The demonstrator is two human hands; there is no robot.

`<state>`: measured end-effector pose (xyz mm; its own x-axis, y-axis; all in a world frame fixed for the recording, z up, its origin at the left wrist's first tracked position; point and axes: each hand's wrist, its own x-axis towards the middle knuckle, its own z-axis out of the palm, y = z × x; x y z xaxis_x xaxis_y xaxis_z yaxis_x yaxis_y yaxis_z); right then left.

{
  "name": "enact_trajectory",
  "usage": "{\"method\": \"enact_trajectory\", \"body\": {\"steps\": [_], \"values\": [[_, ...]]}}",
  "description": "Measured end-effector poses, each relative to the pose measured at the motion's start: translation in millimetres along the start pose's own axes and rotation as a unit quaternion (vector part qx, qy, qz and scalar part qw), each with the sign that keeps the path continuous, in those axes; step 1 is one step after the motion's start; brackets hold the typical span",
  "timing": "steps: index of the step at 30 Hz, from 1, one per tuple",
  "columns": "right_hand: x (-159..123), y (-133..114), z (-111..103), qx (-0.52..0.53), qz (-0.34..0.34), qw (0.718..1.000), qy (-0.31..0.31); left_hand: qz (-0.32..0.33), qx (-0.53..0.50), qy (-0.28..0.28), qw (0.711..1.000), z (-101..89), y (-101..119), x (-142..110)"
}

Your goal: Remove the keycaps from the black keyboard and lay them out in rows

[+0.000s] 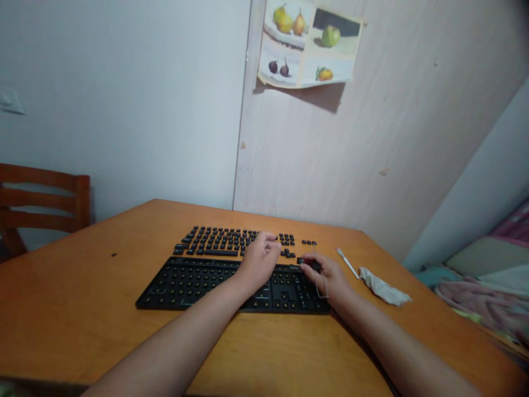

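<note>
A black keyboard base [185, 284] with its keycaps taken off lies on the wooden table [82, 309]. Behind it the loose black keycaps [215, 241] are laid out in rows. My left hand [258, 262] hovers over the base's upper right part, fingers curled and pinched at the edge of the keycap rows; what it holds is too small to make out. My right hand [326, 278] rests on the base's right end, fingers closed on a small black keycap [308, 261], with a thin wire loop hanging by the palm.
A white pen-like stick [347, 263] and a crumpled grey cloth [384, 289] lie on the table to the right. A wooden chair [41, 201] stands at the left. A fruit picture [308, 44] hangs on the wall. Bedding [487, 286] lies at the far right.
</note>
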<state>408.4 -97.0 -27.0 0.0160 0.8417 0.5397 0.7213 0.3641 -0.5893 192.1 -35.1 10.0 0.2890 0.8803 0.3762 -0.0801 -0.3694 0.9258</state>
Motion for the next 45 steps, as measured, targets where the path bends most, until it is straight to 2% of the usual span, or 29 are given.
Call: {"method": "enact_trajectory", "body": {"steps": [4, 7, 10, 13, 16, 20, 21, 22, 24, 30, 34, 39, 45], "values": [[5, 0, -3, 0.045, 0.042, 0.997, 0.046, -0.039, -0.044, 0.058, 0.997, -1.8, 10, 16], [13, 5, -11, 0.057, 0.04, 0.994, 0.082, -0.052, -0.064, 0.107, 0.991, -2.9, 18, 31], [22, 20, -21, 0.053, 0.044, 0.992, 0.105, -0.047, -0.074, 0.145, 0.986, -1.2, 24, 43], [31, 41, -29, 0.047, 0.08, 0.989, 0.115, -0.03, -0.06, 0.153, 0.986, 2.8, 24, 43], [39, 62, -37, 0.032, 0.124, 0.984, 0.126, -0.004, -0.008, 0.114, 0.993, 2.9, 17, 28], [47, 88, -46, 0.006, 0.153, 0.978, 0.139, 0.047, 0.09, -0.003, 0.995, -10.9, 6, -5], [49, 94, -48, -0.002, 0.16, 0.977, 0.14, 0.094, 0.18, -0.063, 0.977, -15.8, 5, -13], [51, 99, -50, -0.011, 0.167, 0.976, 0.141, 0.136, 0.261, -0.095, 0.951, -20.3, 3, -19], [56, 109, -52, -0.029, 0.18, 0.973, 0.139, 0.179, 0.359, -0.136, 0.906, -26.9, 2, -27], [71, 132, -48, -0.093, 0.205, 0.967, 0.117, 0.226, 0.476, -0.189, 0.829, -32.6, 4, -38], [79, 143, -44, -0.122, 0.222, 0.962, 0.1, 0.253, 0.513, -0.212, 0.792, -39.8, 1, -41], [86, 153, -41, -0.152, 0.231, 0.957, 0.086, 0.246, 0.535, -0.224, 0.777, -43.8, -3, -41], [84, 163, -37, -0.166, 0.231, 0.956, 0.066, 0.199, 0.544, -0.236, 0.78, -42.7, -5, -38]]}}
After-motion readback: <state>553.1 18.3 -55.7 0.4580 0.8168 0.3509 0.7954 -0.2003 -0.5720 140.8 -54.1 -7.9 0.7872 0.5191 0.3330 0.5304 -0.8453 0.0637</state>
